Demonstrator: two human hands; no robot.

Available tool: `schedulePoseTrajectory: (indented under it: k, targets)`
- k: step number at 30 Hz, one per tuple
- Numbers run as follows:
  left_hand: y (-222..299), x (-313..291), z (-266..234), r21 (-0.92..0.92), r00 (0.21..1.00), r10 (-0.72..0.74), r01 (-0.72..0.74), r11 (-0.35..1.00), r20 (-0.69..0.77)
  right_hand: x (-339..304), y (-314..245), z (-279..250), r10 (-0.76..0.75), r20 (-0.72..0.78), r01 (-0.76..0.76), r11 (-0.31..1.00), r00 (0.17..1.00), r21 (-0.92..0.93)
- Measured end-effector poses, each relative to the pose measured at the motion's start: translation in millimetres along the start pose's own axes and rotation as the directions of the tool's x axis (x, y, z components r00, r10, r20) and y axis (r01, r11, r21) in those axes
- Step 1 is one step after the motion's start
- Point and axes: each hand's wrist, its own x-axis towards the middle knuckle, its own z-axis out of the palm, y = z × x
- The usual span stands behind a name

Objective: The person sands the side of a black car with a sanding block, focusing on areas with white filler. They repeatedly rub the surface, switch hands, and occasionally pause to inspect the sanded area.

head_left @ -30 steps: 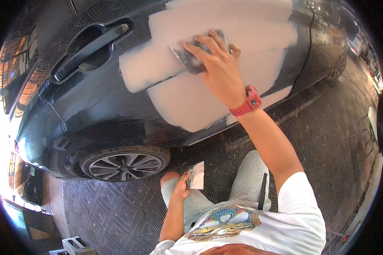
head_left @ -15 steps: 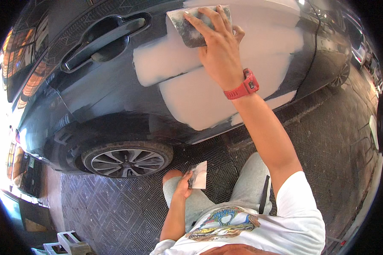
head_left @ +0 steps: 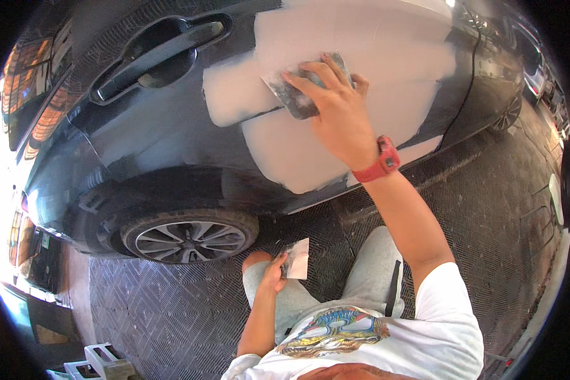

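My right hand (head_left: 342,120), with a red watch (head_left: 384,158) on its wrist, grips a thin, smeared putty spreader (head_left: 292,98). The fingers are spread over its back, pressing it against a broad pale pink patch of body filler (head_left: 392,57) on the dark car (head_left: 164,133). A second filler patch (head_left: 231,95) juts out to the left, toward the door handle. Low by my knee, my left hand (head_left: 273,275) is closed on the edge of a small flat putty plate (head_left: 297,258) with pinkish smears.
The car's door handle (head_left: 164,57) sits at the upper left. Below it is the wheel (head_left: 190,242), left of my knees. Patterned dark floor mats (head_left: 171,304) spread beneath me, and a white plastic stool (head_left: 104,360) stands at the lower left. Another vehicle (head_left: 532,69) is at the far right.
My right hand has slid the spreader downward and slightly right across the filler patch. The left hand and its plate have barely moved.
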Motion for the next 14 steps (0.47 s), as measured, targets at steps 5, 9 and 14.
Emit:
schedulePoseTrajectory:
  k: [5,9,14]
  targets:
    - [-0.2,3.5,1.5,-0.006,0.999,0.014,-0.013,1.0,0.032,26.4,15.1,-23.3,0.033,-0.208,-0.026,0.999,0.978,0.041]
    - [1.7,-0.7,3.5,-0.002,0.998,-0.001,0.001,1.0,0.057,47.7,18.7,-18.1,0.016,-0.297,-0.007,1.0,0.955,0.03]
    - [-2.7,3.4,-4.6,0.029,1.0,0.0,0.0,1.0,0.01,57.1,11.4,-4.2,0.036,-0.279,-0.038,0.999,0.96,-0.002]
